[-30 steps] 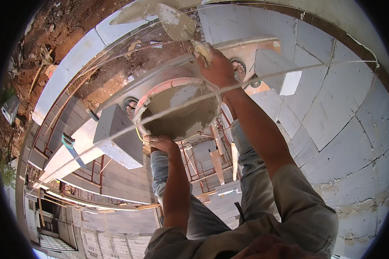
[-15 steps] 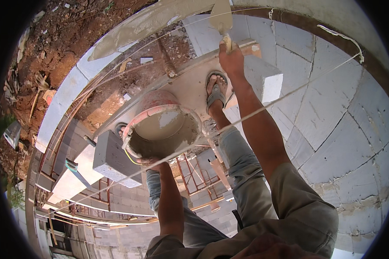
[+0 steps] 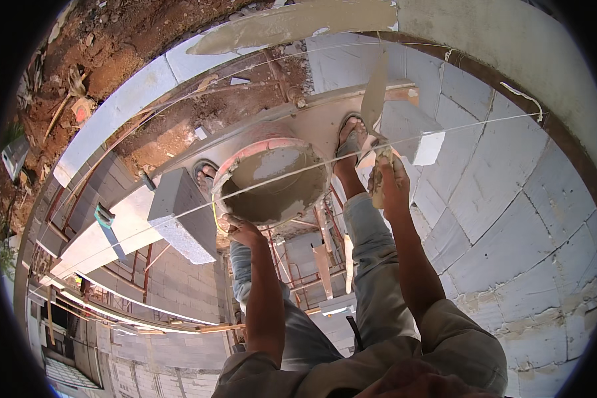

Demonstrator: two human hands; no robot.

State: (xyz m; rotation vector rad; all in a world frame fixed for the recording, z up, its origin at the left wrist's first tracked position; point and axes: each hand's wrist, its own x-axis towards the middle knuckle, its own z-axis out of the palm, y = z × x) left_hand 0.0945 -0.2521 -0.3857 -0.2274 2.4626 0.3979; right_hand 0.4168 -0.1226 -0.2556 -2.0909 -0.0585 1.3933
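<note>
Clasps the handle of a trowel [image 3: 374, 93] in the right hand [image 3: 389, 186], with the fingers wrapped around it and the blade pointing away, just beside the sandalled right foot [image 3: 349, 136]. Shows that blade turned partly edge-on, with an outline hard to judge. Grasps the near left rim of a round mortar tub [image 3: 272, 142] with the left hand [image 3: 243, 231]; hides some fingertips against the rim, and cannot tell how far under. Keeps the tub between both feet, tipped toward the body over a plank [image 3: 322, 116]; cannot make out any contact between base and plank. Hides part of the left foot [image 3: 207, 171] behind the tub, and crosses the view with a thin, pale string [image 3: 458, 129].

In the tub, wet grey-brown mortar [image 3: 255, 192], smooth with a paler patch, below a crusted reddish rim. To the left, a squared grey block [image 3: 179, 207] with a rough lower face, and a green-handled handsaw [image 3: 104, 216]. Beyond, a curved wall [image 3: 113, 125] of pale blocks, partly coated in smeared mortar, cut off at the top.
</note>
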